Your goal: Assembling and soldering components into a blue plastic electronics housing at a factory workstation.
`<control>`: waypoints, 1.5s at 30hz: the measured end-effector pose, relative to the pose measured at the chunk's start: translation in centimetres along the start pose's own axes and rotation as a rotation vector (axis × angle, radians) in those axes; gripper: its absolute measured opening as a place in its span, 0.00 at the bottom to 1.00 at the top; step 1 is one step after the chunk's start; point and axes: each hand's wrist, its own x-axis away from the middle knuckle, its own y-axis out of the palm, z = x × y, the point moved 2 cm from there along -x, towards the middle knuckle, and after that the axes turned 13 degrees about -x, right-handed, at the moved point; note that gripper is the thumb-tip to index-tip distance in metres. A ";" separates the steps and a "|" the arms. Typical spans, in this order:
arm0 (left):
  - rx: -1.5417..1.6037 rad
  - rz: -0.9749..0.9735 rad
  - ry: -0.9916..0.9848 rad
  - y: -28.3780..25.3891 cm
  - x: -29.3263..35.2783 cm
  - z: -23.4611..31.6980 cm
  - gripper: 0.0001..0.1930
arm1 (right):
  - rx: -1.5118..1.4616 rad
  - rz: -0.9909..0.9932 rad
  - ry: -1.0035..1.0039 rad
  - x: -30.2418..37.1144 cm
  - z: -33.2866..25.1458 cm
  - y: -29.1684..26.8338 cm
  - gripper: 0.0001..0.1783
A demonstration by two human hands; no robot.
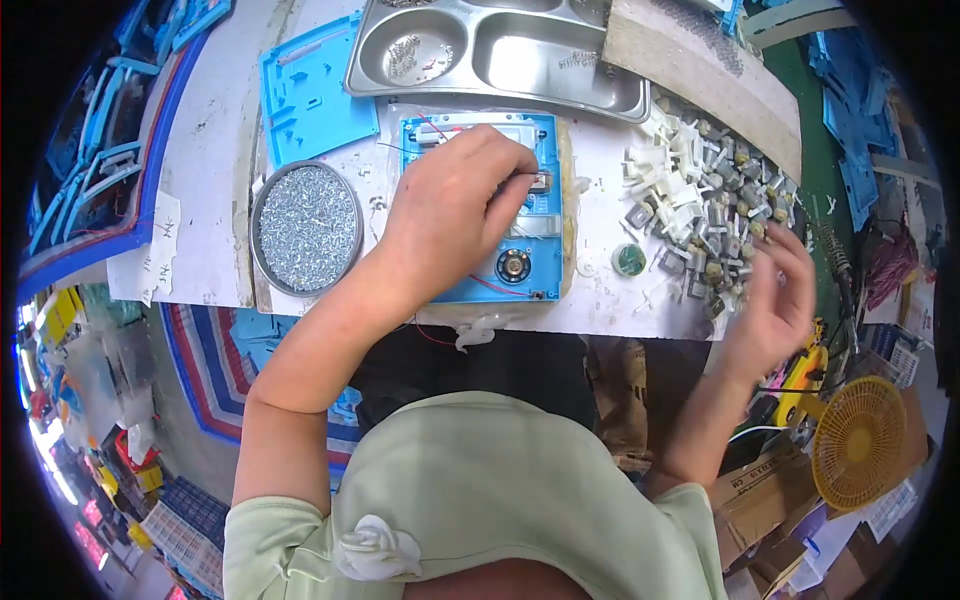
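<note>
A blue plastic casing [472, 289] lies on the white table in front of me, with a round black part [513, 265], a metal strip [536, 226] and thin red wires in it. Over its upper middle, my left hand [455, 195] is closed, thumb and forefinger together beside a small metal part [541, 183]. The hand's back hides what the fingers hold, if anything. At the right, my right hand [782, 305] has bent, parted fingers at the edge of a heap of small motors [735, 190]. White plastic pieces [665, 165] lie beside the motors.
Left of the casing stands a round tin of small screws [306, 228]; a blue panel [320, 100] lies behind it. A metal compartment tray [500, 97] holds springs at the back. A small green-filled pot [628, 260] sits near the motors. A yellow fan [858, 443] is at lower right.
</note>
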 end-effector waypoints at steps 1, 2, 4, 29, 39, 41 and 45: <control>-0.012 0.009 0.030 0.2 -0.1 0.0 0.05 | 0.007 0.142 0.056 0.4 0.8 -3.7 0.07; -0.029 0.017 0.057 0.4 0.0 0.0 0.05 | -0.052 0.289 0.160 0.8 1.6 -7.0 0.12; -0.110 0.049 0.125 0.8 0.2 -0.2 0.05 | -0.229 0.432 0.362 1.4 2.4 -11.2 0.25; -0.288 0.031 0.103 1.0 -0.9 -0.1 0.09 | -0.346 -0.211 0.112 3.1 0.9 1.9 0.14; -0.310 -0.019 0.135 0.6 -1.5 0.0 0.09 | -0.281 -0.487 -0.009 1.1 0.9 5.9 0.12; -0.312 -0.020 0.137 0.5 -1.5 0.1 0.09 | -0.263 -0.497 -0.023 1.1 0.8 6.0 0.12; -0.309 -0.012 0.135 0.6 -1.5 0.1 0.09 | -0.260 -0.491 -0.013 1.2 0.8 6.2 0.11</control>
